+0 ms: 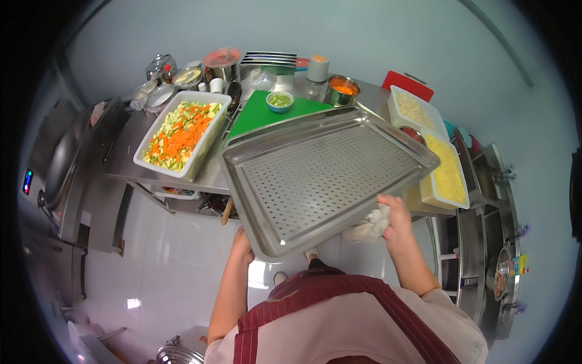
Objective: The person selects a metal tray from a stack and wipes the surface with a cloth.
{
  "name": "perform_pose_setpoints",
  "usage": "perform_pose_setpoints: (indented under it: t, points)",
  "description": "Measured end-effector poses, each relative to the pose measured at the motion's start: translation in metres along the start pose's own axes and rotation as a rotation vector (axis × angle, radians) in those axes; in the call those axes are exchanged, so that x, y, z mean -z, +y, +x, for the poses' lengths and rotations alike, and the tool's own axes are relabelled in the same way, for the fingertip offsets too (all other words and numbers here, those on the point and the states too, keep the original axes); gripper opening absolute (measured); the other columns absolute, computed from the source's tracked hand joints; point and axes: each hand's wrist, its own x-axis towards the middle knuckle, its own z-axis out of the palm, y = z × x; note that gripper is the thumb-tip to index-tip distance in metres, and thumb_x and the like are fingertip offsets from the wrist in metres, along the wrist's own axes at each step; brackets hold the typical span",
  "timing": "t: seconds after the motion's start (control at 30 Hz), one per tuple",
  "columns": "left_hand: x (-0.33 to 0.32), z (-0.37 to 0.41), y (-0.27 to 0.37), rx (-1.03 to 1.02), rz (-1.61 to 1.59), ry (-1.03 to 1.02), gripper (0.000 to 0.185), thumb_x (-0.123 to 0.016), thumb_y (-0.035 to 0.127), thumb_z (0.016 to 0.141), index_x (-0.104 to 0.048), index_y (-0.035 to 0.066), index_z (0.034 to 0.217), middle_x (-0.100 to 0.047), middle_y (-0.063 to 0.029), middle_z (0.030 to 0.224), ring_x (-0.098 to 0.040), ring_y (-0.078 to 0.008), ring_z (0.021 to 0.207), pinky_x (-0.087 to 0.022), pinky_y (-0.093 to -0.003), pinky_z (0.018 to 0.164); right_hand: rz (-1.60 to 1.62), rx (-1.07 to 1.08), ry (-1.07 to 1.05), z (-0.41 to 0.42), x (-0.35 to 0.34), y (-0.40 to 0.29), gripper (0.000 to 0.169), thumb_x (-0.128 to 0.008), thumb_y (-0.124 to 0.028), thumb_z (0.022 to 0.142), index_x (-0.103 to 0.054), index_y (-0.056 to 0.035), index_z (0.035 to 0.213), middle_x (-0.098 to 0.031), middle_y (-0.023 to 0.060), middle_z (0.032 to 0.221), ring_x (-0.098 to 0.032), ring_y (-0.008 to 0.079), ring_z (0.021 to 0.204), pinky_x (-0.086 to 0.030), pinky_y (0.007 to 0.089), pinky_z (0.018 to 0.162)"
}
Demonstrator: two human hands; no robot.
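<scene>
A perforated stainless-steel tray (318, 168) is held up at a tilt in front of me, over the worktable's front edge. Another metal rim (291, 123) shows just behind its far edge; whether it belongs to a second tray I cannot tell. My left hand (242, 245) grips the near left side, its fingers partly hidden by the tray. At the near right edge my right hand (396, 219) holds the tray together with a crumpled white cloth (375, 225). Beyond the tray, a green cutting board (261, 111) bears a small bowl of chopped green vegetable (279, 101).
On the steel worktable (132, 143) stands a white tub (187, 175) of sliced vegetables at left. A tub of yellow shreds (445, 173) and a tub of pale food (413, 109) stand at right. A bowl of shredded carrot (344, 90) is behind. A wok (63, 154) is far left.
</scene>
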Motion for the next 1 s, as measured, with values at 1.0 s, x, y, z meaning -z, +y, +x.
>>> perform_pose_setpoints:
  t: [1.0]
  points:
    - [0.092, -0.262, 0.164, -0.758, 0.321, 0.512, 0.042, -0.053, 0.004, 0.065, -0.053, -0.006, 0.105, -0.061, -0.0108, 0.082, -0.061, -0.0196, 0.068, -0.052, -0.0293, 0.062, 0.051, 0.728, 0.254, -0.126, 0.120, -0.153, 0.022, -0.061, -0.003, 0.078, -0.051, -0.0033, 0.098, -0.057, 0.0076, 0.090, -0.060, 0.0183, 0.080, -0.053, 0.0314, 0.073]
